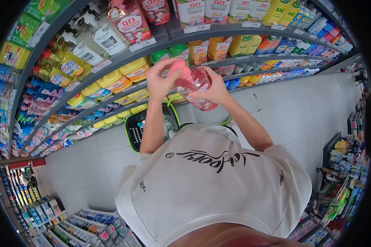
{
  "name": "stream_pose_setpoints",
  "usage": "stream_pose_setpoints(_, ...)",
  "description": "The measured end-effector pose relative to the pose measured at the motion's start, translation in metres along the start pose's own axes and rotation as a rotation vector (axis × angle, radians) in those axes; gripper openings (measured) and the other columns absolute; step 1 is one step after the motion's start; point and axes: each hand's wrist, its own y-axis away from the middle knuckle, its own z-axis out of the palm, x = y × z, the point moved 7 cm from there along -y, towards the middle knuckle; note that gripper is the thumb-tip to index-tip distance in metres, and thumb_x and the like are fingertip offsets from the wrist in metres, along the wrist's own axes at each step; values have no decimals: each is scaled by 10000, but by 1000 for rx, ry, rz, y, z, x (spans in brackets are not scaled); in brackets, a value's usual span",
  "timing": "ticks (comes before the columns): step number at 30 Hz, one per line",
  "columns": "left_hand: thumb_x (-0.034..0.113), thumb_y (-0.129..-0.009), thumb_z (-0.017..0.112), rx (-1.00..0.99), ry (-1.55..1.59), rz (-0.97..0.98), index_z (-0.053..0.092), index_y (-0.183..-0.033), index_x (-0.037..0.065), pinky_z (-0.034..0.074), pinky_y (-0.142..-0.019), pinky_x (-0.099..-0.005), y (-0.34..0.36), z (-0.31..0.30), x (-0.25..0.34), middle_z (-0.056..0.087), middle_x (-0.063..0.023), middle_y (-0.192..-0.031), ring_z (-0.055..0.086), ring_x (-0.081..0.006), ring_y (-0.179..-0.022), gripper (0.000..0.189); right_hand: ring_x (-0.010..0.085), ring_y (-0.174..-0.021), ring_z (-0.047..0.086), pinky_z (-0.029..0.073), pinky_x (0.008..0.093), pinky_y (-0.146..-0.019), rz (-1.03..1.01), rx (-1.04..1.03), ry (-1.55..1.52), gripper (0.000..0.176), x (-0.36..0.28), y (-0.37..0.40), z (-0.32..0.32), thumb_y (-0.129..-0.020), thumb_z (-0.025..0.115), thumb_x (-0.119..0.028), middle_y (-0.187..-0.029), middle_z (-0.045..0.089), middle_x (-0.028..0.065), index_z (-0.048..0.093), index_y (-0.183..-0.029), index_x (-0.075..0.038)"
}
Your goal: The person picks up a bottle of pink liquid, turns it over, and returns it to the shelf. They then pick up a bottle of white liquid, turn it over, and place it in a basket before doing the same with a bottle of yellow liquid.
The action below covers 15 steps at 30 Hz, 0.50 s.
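A pink bottle [192,85] with a pink pump top [180,68] is held up in front of the shelves, tilted. My left hand [163,78] is closed round the pump top, with the thumb and fingers pressed on it. My right hand [214,87] wraps round the body of the same bottle from the right side. Behind the hands, green-capped bottles [178,51] and orange bottles [220,48] stand on a shelf.
A black basket with a green rim [131,138] is on the floor below my left forearm, with items inside. Curved shelves [169,40] full of bottles run across the front. More goods hang on racks [340,177] at the right; further shelves stand at the lower left.
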Motion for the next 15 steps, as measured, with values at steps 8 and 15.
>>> stream_pose_setpoints(8,11,-648,791,-59,-42,165,706,-959,-28,491,-758,-271,-7,3,1,703,-101,-866,644,-144,-799,324,149,-1015,596,466,307,-905,-6,-33,-105,837,5,6,-1,-548,900,-262,-1112,631,92,507,-1237,6)
stream_pose_setpoints(15,-22,-629,787,-100,60,197,707,-966,-36,482,-761,-282,-7,11,-1,697,-106,-872,636,-157,-800,347,146,-1029,585,459,303,-916,32,-31,-83,833,5,10,-5,-555,895,-255,-1122,621,90,503,-1239,14)
